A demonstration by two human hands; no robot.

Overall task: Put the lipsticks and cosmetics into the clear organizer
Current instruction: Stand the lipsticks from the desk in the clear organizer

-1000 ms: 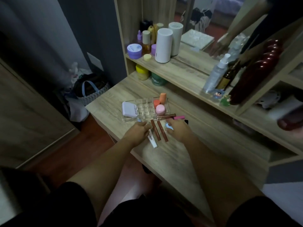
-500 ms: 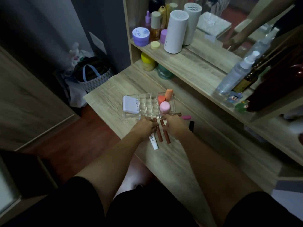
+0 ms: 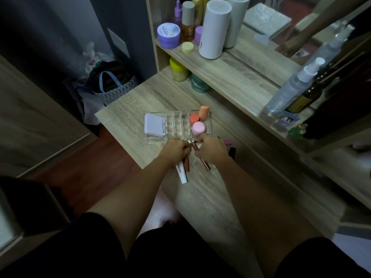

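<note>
The clear organizer (image 3: 176,125) sits on the wooden desk. It holds a lilac compact (image 3: 154,127) at its left end and orange and pink sponges (image 3: 197,122) at its right. Just in front of it, my left hand (image 3: 176,151) is closed around a brown lipstick tube (image 3: 187,164) and a white tube (image 3: 181,173). My right hand (image 3: 210,150) grips another brown lipstick (image 3: 204,163). A pink lipstick (image 3: 227,142) and a black one (image 3: 232,152) lie to the right of my right hand.
A shelf behind the desk carries a white cylinder (image 3: 213,30), a purple jar (image 3: 168,35), bottles and a spray bottle (image 3: 291,89). Yellow and green jars (image 3: 180,70) stand under it. A mirror is behind. A woven bag (image 3: 112,85) sits on the floor at the left.
Both hands have come together over the tubes and closed on them. The brown lipsticks have tilted apart and lifted at their far ends. The camera has dipped closer.
</note>
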